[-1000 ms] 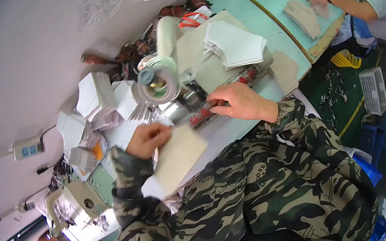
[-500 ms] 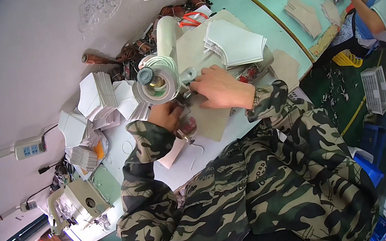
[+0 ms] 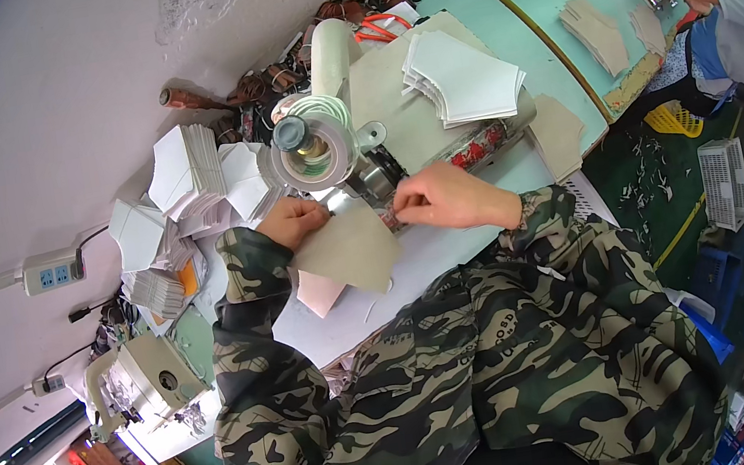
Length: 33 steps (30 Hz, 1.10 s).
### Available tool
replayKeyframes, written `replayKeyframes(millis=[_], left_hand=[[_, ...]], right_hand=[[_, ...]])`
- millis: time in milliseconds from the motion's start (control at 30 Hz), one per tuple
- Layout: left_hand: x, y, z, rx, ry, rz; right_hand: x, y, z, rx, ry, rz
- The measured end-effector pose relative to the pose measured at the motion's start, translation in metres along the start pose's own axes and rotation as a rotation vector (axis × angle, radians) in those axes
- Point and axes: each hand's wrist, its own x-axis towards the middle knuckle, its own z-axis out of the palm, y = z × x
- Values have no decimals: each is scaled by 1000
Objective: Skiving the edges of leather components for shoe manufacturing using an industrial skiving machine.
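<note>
My left hand (image 3: 291, 222) pinches the upper left corner of a flat beige panel (image 3: 350, 248), which looks like card or leather. The panel lies at the near side of a sewing machine (image 3: 332, 64) whose lit working head (image 3: 378, 176) is just beyond it. A roll of tape (image 3: 315, 166) sits on top of the machine. Close to the panel's right edge is my right hand (image 3: 459, 197), fingers curled together beside the machine's red-patterned arm (image 3: 480, 147). What its fingertips grip, if anything, is hidden. A pinkish piece (image 3: 321, 291) shows under the panel.
White cut panels are stacked at left (image 3: 185, 172) and on a beige board at right (image 3: 464, 77). Orange-handled pliers (image 3: 379, 29) lie behind the machine. Another machine (image 3: 149, 375) stands lower left. A co-worker (image 3: 729, 30) sits at a machine, upper right.
The beige panel has come nearer and left, away from the machine head. My left hand has shifted left with it, and my right hand has drawn back to the right and nearer.
</note>
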Motion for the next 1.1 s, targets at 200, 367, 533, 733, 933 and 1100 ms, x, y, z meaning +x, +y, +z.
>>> replayKeyframes(millis=[200, 367, 533, 733, 933, 1100], left_hand=[[19, 50, 28, 350, 278, 190], [14, 58, 28, 330, 207, -140], [-6, -58, 23, 1122, 465, -375], [-34, -122, 68, 1061, 406, -369], [-42, -130, 67, 1263, 689, 97], [-35, -143, 61, 1141, 820, 212]], right_hand=[[11, -1, -15, -353, 382, -155], [20, 6, -44, -364, 206, -47], [-16, -17, -96, -426, 885, -335], [-28, -1, -34, -311, 501, -124], [-22, -3, 4, -105, 235, -108], [-25, 4, 0, -48, 238, -57]])
